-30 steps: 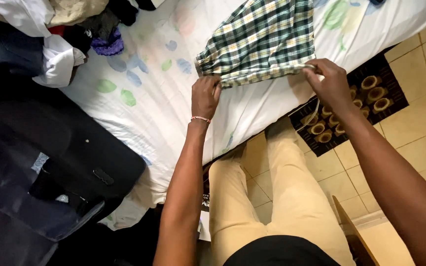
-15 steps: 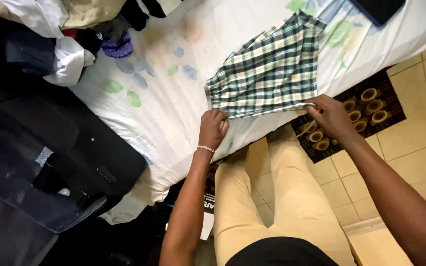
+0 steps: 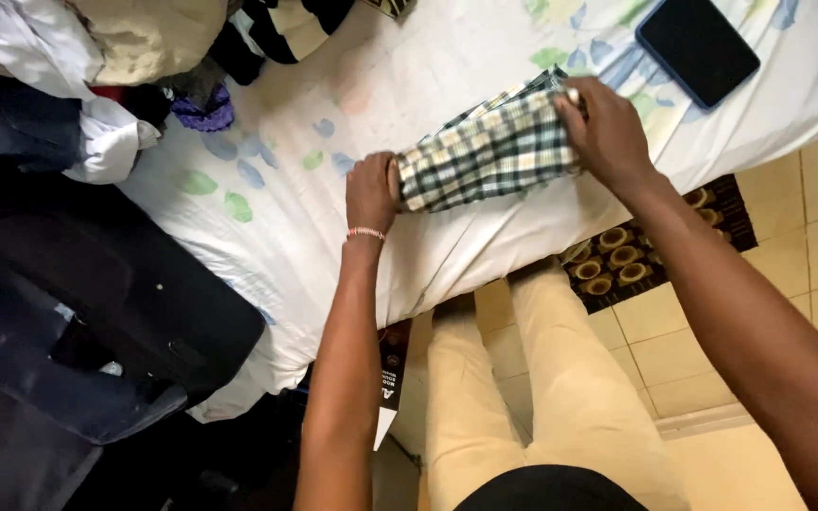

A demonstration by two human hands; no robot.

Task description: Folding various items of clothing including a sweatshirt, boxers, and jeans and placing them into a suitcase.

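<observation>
Both hands gripped the folded plaid cloth (image 3: 485, 151) on the bed (image 3: 409, 57): left hand (image 3: 372, 192) pinching its near end, right hand (image 3: 608, 128) closed on its far end, keeping the fold flat.

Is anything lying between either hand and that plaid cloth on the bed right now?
Nothing visible. The left hand grips the near end of the green-and-white plaid cloth, and the right hand holds its far end. The black flat phone lies apart on the white floral bedsheet, beyond the right hand.
</observation>
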